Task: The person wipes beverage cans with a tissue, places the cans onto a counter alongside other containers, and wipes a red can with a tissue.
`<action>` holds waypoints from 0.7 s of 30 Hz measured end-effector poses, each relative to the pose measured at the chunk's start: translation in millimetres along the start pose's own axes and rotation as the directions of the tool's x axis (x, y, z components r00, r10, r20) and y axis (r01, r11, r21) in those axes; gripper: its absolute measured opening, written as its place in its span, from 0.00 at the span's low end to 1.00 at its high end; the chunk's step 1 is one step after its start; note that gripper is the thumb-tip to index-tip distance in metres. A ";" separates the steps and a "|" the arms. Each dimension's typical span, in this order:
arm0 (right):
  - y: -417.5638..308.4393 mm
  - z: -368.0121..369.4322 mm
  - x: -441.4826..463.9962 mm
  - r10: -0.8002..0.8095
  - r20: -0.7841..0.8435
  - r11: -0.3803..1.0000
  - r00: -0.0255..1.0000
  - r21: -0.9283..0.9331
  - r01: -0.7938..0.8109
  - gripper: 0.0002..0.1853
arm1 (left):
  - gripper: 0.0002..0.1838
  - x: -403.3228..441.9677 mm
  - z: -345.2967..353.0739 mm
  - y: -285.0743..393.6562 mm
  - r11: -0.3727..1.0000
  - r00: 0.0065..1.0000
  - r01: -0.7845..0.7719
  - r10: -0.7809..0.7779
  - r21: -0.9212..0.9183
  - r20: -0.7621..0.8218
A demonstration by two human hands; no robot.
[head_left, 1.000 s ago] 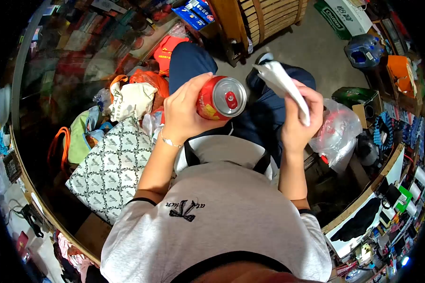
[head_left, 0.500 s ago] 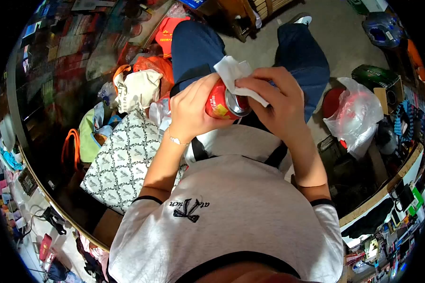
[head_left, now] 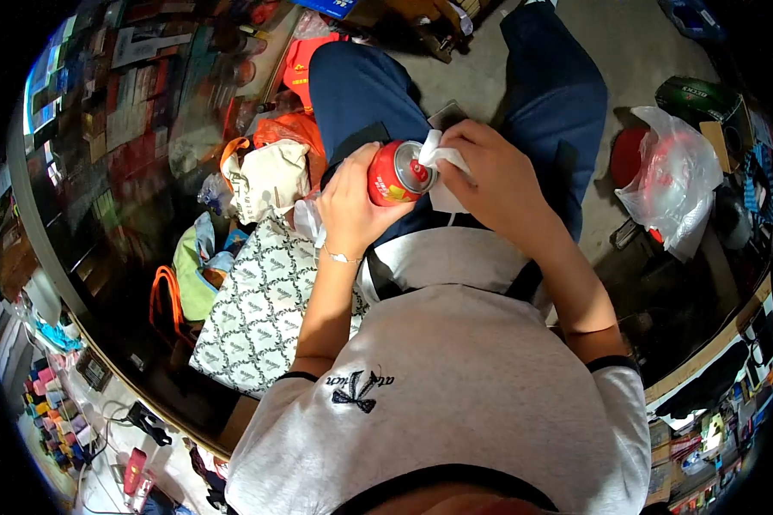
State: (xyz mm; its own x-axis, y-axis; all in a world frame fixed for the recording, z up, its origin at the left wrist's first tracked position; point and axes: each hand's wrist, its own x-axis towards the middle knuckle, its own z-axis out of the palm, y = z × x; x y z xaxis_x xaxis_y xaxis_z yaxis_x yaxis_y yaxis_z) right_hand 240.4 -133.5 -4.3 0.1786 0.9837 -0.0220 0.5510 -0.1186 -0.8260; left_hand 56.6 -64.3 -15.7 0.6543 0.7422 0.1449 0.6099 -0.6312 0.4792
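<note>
A red drink can point(head_left: 389, 178) with yellow marks is held above my lap, tilted so its silver top and red pull tab show. My left hand point(head_left: 349, 199) is wrapped round the can's side, with a thin bracelet at the wrist. In my right hand point(head_left: 495, 176) a white tissue point(head_left: 444, 158) is pinched between thumb and fingers. The tissue touches the rim of the can's top. Part of the tissue is hidden behind the right fingers.
A patterned white box point(head_left: 262, 300) stands at my left, near a cream cloth bag point(head_left: 270, 178) and an orange plastic bag point(head_left: 290, 130). On the right lies a clear plastic bag point(head_left: 672, 184) beside a green box point(head_left: 697, 101). A glass case point(head_left: 129, 189) fills the far left.
The can has turned more upright, so its top and red tab now show. My right hand's tissue has moved from draping over the can's side to the top rim, more bunched up.
</note>
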 end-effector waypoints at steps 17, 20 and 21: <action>0.3 11.9 -1.7 -0.001 -0.024 0.922 1.000 0.388 0.010 0.10 | 0.37 5.0 -18.3 -8.9 0.978 0.986 0.038 -0.003 -0.204 0.169; -0.4 8.5 -0.3 -0.004 -0.002 0.860 1.000 0.510 0.005 0.11 | 0.37 7.8 -30.7 -6.3 0.958 0.976 0.041 0.022 -0.283 0.218; -7.5 1.5 2.1 0.057 0.086 0.822 0.995 0.561 -0.096 0.10 | 0.36 7.9 -31.5 -5.6 0.950 0.975 0.025 0.045 -0.312 0.217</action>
State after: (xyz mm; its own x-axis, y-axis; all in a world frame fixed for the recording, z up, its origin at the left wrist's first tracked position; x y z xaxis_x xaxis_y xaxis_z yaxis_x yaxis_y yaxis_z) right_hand 235.5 -130.4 0.9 0.1389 0.9833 -0.1177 -0.0210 -0.1159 -0.9930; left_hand 44.2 -47.9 10.1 0.7625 0.6465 -0.0250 0.4567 -0.5105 0.7285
